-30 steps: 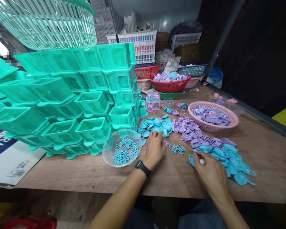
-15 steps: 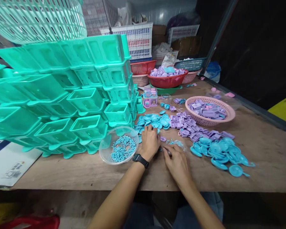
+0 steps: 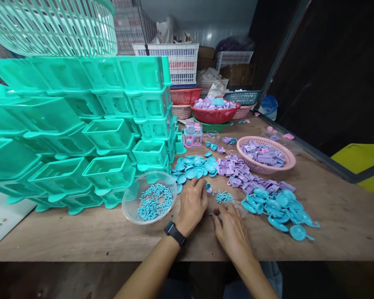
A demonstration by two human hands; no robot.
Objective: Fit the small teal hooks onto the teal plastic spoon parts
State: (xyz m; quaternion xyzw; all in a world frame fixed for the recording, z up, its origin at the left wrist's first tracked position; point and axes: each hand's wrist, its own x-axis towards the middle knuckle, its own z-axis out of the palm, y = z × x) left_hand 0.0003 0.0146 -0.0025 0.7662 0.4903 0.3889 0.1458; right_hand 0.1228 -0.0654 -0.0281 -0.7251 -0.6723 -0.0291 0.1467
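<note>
My left hand (image 3: 192, 205), with a black watch on the wrist, is closed, its fingertips on a small blue toy dish (image 3: 208, 186). A bit of purple shows at the dish's lower edge. My right hand (image 3: 232, 227) lies low over the table, thumb and forefinger pinched; whatever they hold is too small to make out. Just beyond it is a small heap of thin blue plastic pieces (image 3: 223, 197). More of these fill a clear round bowl (image 3: 128, 209) left of my left hand. A pile of blue dishes (image 3: 195, 166) lies beyond my left hand.
Stacked green bins (image 3: 109, 171) rise on the left. Purple toy parts (image 3: 252, 181) lie in the middle, beside a pink basket (image 3: 291, 161). Blue toy pans (image 3: 277, 209) are heaped at right. A red basket (image 3: 215, 115) of purple parts and a small toy house (image 3: 193, 135) stand behind.
My left hand has drawn back from the dish pile with a blue dish at its fingertips. My right hand has moved slightly nearer the table's front edge, uncovering the small blue heap. The view has shifted.
</note>
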